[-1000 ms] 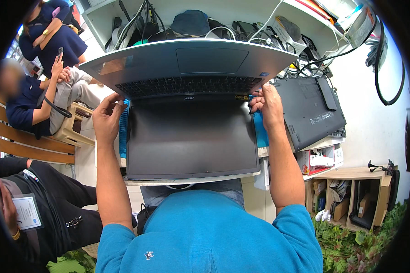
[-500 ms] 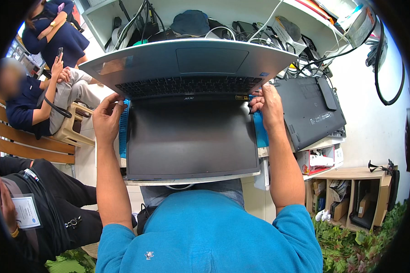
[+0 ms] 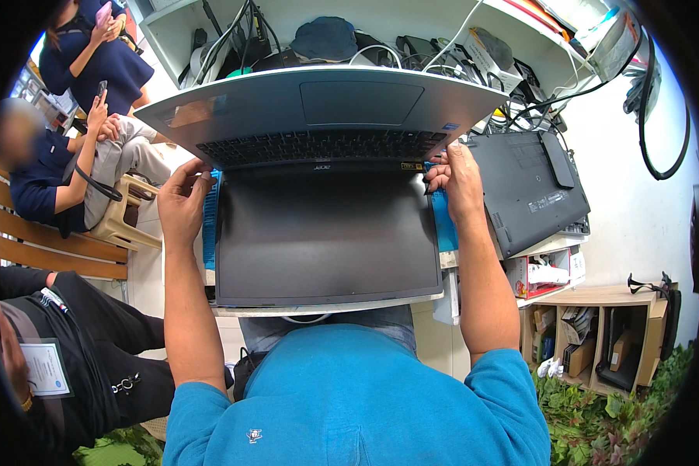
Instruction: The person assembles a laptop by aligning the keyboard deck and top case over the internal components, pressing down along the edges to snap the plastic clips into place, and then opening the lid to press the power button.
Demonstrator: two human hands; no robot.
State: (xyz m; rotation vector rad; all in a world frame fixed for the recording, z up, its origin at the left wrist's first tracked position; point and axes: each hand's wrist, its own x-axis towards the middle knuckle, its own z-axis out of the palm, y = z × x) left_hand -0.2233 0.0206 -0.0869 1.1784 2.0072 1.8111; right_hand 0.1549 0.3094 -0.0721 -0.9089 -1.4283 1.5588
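Observation:
A laptop is opened wide in front of me. Its dark screen (image 3: 326,241) lies flat, face up, on the side nearest me, and the silver keyboard half (image 3: 264,105) stands tilted up beyond it. My left hand (image 3: 183,200) pinches the laptop's left edge by the hinge, thumb and fingers bent together. At the right hinge corner, my right hand (image 3: 460,180) grips the edge with curled fingers, partly hidden by the laptop. A blue mat (image 3: 442,221) shows from under both sides of the screen.
Another dark laptop (image 3: 532,190) lies underside up at the right. Behind, a white shelf (image 3: 171,39) holds cables and a dark cap (image 3: 324,39). A wooden cubby (image 3: 555,299) stands lower right. Several people are at the left, one seated (image 3: 54,182) on a bench.
My hands and the laptop have stayed in place. At the far left, the standing person's arms have shifted, raising a pink phone; the person at lower left has moved slightly.

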